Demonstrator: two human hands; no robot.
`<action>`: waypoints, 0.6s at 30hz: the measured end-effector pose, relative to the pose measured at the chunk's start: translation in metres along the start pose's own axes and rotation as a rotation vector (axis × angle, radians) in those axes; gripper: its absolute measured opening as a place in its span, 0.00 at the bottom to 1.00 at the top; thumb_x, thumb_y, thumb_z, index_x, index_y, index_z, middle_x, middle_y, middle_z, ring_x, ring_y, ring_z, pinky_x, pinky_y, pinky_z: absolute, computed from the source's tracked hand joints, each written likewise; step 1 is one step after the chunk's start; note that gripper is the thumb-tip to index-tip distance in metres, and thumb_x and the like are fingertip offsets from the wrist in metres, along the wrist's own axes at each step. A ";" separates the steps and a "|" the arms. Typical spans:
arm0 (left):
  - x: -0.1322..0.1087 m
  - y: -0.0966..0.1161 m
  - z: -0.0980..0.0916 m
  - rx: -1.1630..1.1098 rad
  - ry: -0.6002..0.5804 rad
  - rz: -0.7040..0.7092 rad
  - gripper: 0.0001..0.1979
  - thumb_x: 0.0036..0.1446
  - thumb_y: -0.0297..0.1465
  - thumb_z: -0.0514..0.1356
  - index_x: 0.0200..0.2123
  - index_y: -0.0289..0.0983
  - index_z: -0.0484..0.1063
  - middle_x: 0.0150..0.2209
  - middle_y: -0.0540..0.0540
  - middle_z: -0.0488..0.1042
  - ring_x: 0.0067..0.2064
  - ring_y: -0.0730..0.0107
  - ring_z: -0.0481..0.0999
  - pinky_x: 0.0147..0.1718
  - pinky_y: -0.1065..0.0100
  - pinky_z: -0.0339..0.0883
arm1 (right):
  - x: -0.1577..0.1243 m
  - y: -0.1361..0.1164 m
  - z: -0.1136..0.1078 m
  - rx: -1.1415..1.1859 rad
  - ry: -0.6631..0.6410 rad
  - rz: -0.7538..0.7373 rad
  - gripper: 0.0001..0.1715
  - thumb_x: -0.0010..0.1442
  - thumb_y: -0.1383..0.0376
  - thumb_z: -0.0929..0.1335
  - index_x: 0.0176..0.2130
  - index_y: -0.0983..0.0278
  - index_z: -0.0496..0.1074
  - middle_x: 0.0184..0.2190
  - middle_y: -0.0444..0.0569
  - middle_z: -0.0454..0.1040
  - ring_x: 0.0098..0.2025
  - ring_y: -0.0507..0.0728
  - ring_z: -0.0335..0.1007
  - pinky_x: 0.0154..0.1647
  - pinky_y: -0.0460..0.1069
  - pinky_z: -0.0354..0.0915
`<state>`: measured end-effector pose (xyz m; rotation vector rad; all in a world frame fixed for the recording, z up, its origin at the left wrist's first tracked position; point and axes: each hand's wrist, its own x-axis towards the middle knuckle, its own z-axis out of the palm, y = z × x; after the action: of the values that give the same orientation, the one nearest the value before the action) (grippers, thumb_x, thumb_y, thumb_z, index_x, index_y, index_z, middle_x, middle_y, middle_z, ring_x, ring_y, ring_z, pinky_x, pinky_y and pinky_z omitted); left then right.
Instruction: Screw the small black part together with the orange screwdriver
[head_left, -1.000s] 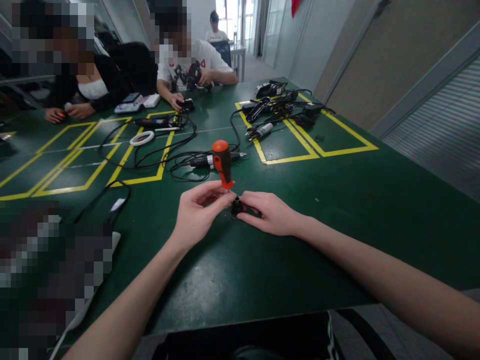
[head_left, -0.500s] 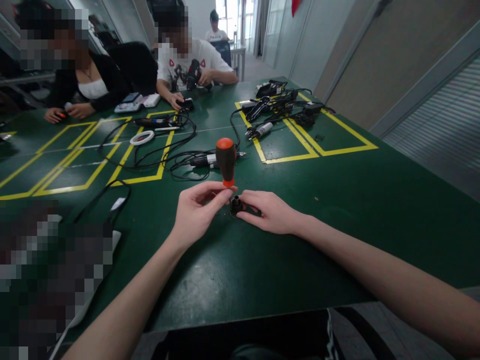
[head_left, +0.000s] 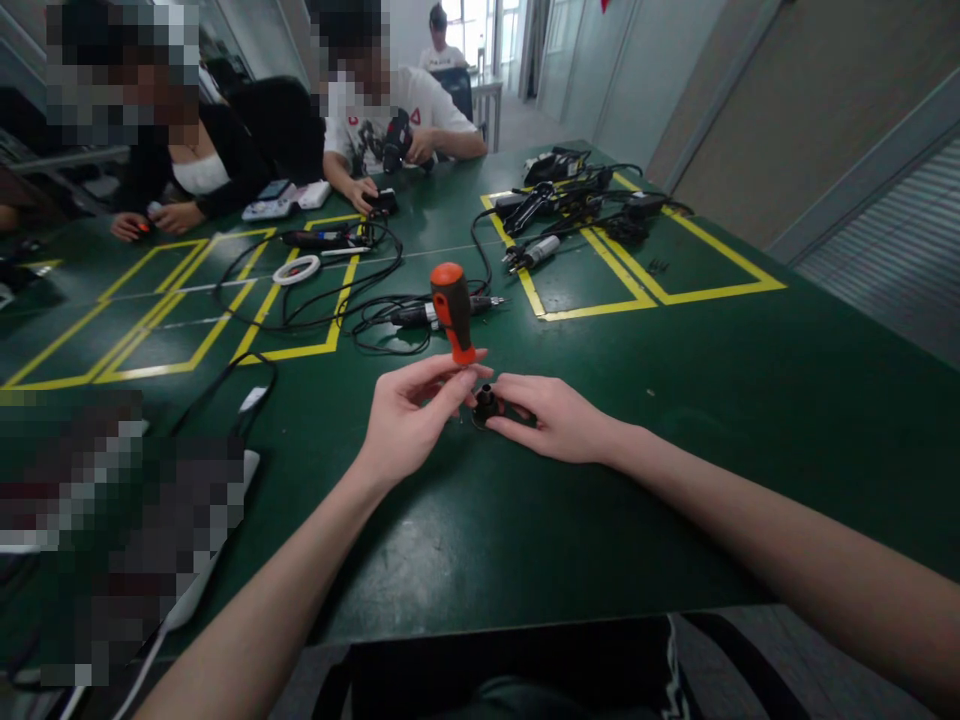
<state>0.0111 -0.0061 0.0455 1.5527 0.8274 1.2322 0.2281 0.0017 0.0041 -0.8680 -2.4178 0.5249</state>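
My left hand [head_left: 409, 420] pinches a screwdriver [head_left: 452, 310] low on its dark grey and orange handle, between thumb and fingers. The handle points up with its top leaning a little to the left; the shaft is mostly hidden behind my fingers. Close beside it, my right hand [head_left: 551, 418] grips a small black round part [head_left: 486, 402] with a raised hollow neck. That part rests on the green table [head_left: 555, 540], and its right side is covered by my fingers. The screwdriver's tip cannot be made out.
Beyond my hands lies a silver and black corded tool [head_left: 420, 316]. Tangled black tools and cables [head_left: 555, 205] lie at the back right among yellow tape. A white ring [head_left: 296, 270] is at the left. A person across the table [head_left: 420, 105] holds a black drill [head_left: 397, 140].
The whole view has shifted slightly, so things appear further right. The screwdriver's handle leans more to the left at its top. Both hands keep their holds.
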 end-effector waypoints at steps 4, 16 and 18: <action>0.000 0.002 -0.002 0.019 0.003 0.046 0.09 0.62 0.33 0.69 0.44 0.37 0.87 0.39 0.43 0.87 0.30 0.73 0.79 0.35 0.70 0.77 | 0.000 0.000 -0.001 0.001 0.000 0.004 0.09 0.72 0.62 0.66 0.46 0.66 0.72 0.34 0.48 0.74 0.32 0.55 0.68 0.34 0.49 0.61; 0.001 0.007 0.002 -0.100 0.030 -0.077 0.13 0.53 0.36 0.77 0.33 0.34 0.80 0.29 0.45 0.85 0.24 0.71 0.81 0.24 0.73 0.75 | 0.001 0.000 0.001 -0.003 0.023 0.000 0.07 0.71 0.62 0.67 0.42 0.64 0.71 0.33 0.47 0.73 0.33 0.55 0.67 0.34 0.49 0.60; 0.001 0.007 0.002 -0.110 0.016 -0.091 0.15 0.51 0.37 0.78 0.35 0.33 0.80 0.29 0.45 0.84 0.25 0.69 0.82 0.24 0.73 0.75 | 0.001 -0.001 0.001 0.003 0.024 0.007 0.07 0.71 0.62 0.67 0.42 0.64 0.71 0.33 0.47 0.73 0.33 0.55 0.67 0.34 0.48 0.59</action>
<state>0.0125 -0.0077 0.0522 1.4037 0.8188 1.2054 0.2264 0.0019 0.0040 -0.8762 -2.3923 0.5178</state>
